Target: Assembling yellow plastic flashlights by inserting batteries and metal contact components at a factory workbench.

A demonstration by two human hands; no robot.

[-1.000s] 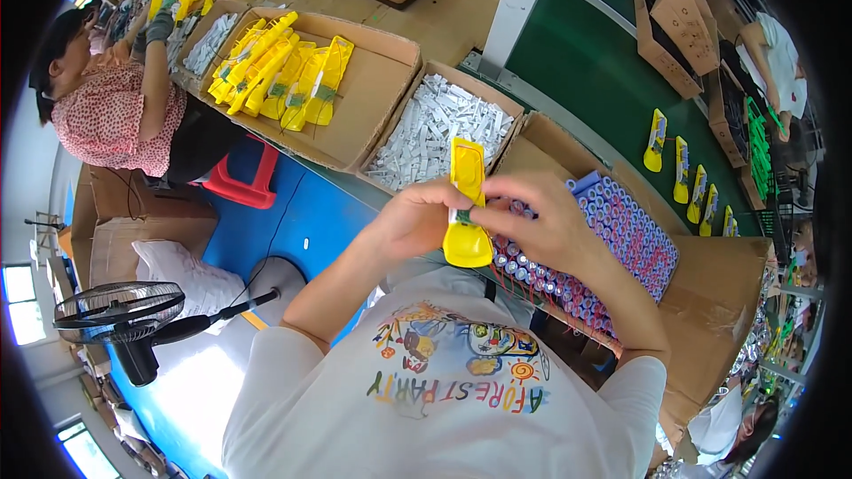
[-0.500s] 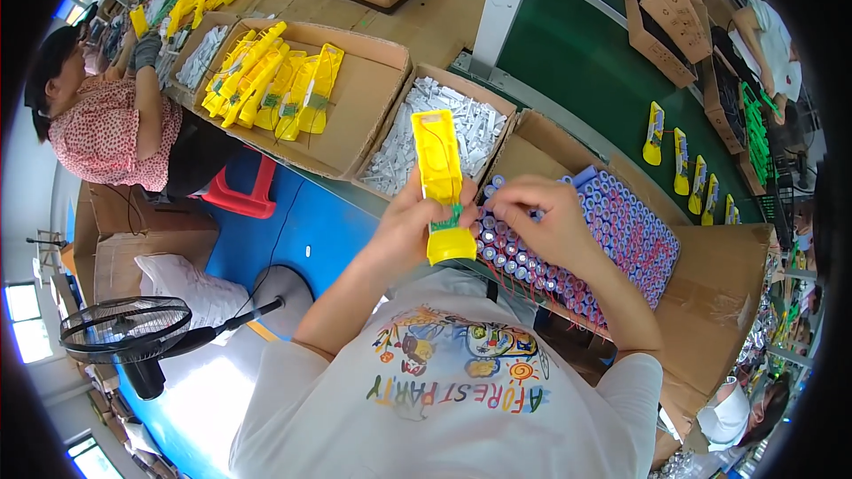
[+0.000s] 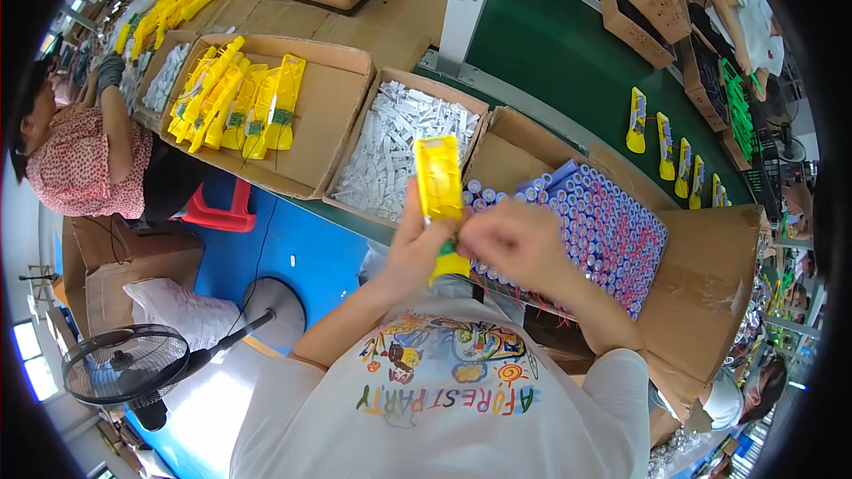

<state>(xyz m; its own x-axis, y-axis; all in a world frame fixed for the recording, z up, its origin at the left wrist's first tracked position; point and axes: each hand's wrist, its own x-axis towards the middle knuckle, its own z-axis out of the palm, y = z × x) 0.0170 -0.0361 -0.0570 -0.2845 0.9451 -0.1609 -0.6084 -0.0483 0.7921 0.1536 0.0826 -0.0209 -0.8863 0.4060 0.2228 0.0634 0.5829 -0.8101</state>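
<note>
One long yellow plastic casing (image 3: 438,176) is held out in front of the chest, above the near edge of the bench, with its long axis pointed toward the far side. It's gripped by the left hand (image 3: 414,253), which is closed around the left side, thumb laid across the front and the other fingers mostly hidden. A small green circuit board (image 3: 448,249) can be made out on the casing's near part, just below that thumb. The right hand (image 3: 515,244) is held at the casing's right edge, fingers curled and fingertips bunched up right by the board. It's pretty blurred though, so whether anything is actually pinched there honestly can't be told.

As for the surroundings: just past the casing, a cardboard box (image 3: 441,89) is filled with small white plastic pieces (image 3: 404,137). To the right, an open carton (image 3: 510,146) is packed with purple cylindrical battery cells (image 3: 612,226). To the left, a pile of similar yellow casings (image 3: 257,102) is kept in a shallow cardboard tray (image 3: 321,137). Over on the far right, a few more are lined up on a green work surface (image 3: 550,62). On the far left, a gray glove (image 3: 110,71) is worn by a co-worker (image 3: 84,164) in a patterned pink top.
</note>
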